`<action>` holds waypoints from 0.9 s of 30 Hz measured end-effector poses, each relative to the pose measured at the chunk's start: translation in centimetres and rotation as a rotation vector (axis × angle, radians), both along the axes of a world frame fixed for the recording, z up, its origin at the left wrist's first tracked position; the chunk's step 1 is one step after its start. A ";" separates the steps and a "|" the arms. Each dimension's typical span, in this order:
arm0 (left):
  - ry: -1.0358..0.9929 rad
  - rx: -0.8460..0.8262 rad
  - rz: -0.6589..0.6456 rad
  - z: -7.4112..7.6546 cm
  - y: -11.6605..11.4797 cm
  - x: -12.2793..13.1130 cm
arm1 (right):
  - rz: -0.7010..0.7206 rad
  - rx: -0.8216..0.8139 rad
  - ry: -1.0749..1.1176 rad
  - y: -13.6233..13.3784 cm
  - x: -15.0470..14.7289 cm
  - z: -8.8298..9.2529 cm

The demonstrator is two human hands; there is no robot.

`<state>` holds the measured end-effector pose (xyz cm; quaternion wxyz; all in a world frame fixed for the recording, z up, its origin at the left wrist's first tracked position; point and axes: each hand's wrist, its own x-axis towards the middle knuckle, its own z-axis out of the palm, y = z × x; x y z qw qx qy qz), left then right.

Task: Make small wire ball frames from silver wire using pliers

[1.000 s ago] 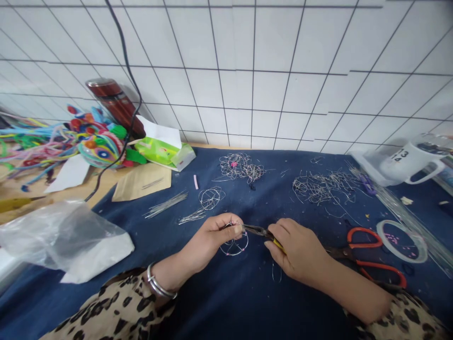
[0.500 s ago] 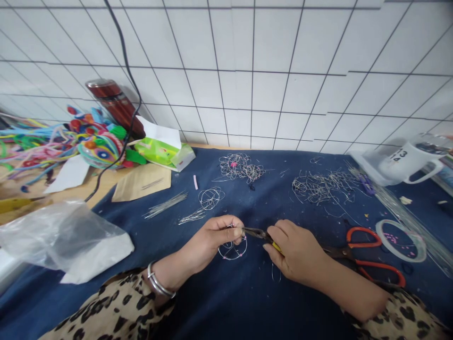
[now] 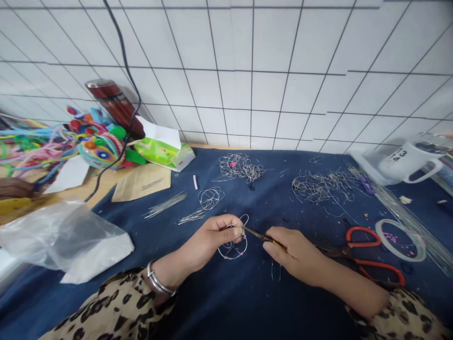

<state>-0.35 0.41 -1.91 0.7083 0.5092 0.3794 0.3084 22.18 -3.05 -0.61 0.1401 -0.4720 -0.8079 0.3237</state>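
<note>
My left hand [image 3: 221, 232] pinches a round wire frame [image 3: 231, 258] dotted with small pink beads, thumb and fingers closed on its upper edge. A small wire loop [image 3: 245, 219] stands up beside my left fingertips. My right hand [image 3: 292, 252] is wrapped round a pair of pliers [image 3: 261, 236] with a yellow handle. The pliers' tips meet the wire right at my left thumb; exactly what they grip is too small to make out. Beyond my left hand lie another round wire frame [image 3: 211, 198] and a bundle of short wires [image 3: 192, 216].
Scissors [image 3: 348, 252] with orange handles and a ring-shaped dish of pink beads [image 3: 400, 240] lie at right. Behind are tangled wire heaps [image 3: 323, 185] and a white mug [image 3: 403, 163]. A plastic bag [image 3: 67, 236] is at left, with another person's hand [image 3: 16, 188] at the edge.
The pliers have turned in my right hand, and a wire loop now rises above my left fingertips. Another person's hand has appeared at the left edge.
</note>
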 end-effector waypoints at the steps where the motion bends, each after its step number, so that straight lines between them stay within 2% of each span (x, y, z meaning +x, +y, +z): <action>1: 0.005 0.016 -0.005 -0.1 0.0 0.0 | -0.002 -0.037 0.023 0.1 0.0 0.1; 5: 0.010 0.025 -0.008 -0.2 0.0 -0.1 | -0.019 -0.143 0.085 0.2 0.1 0.4; 19: -0.009 -0.035 0.063 -0.3 0.0 0.2 | -0.044 -0.316 0.226 0.4 0.4 1.0; 24: -0.009 -0.024 0.071 -0.4 -0.1 0.3 | -0.044 -0.299 0.192 0.2 0.4 1.2; 27: -0.012 -0.017 0.077 -0.5 -0.1 0.2 | -0.034 -0.175 0.122 0.0 0.2 1.0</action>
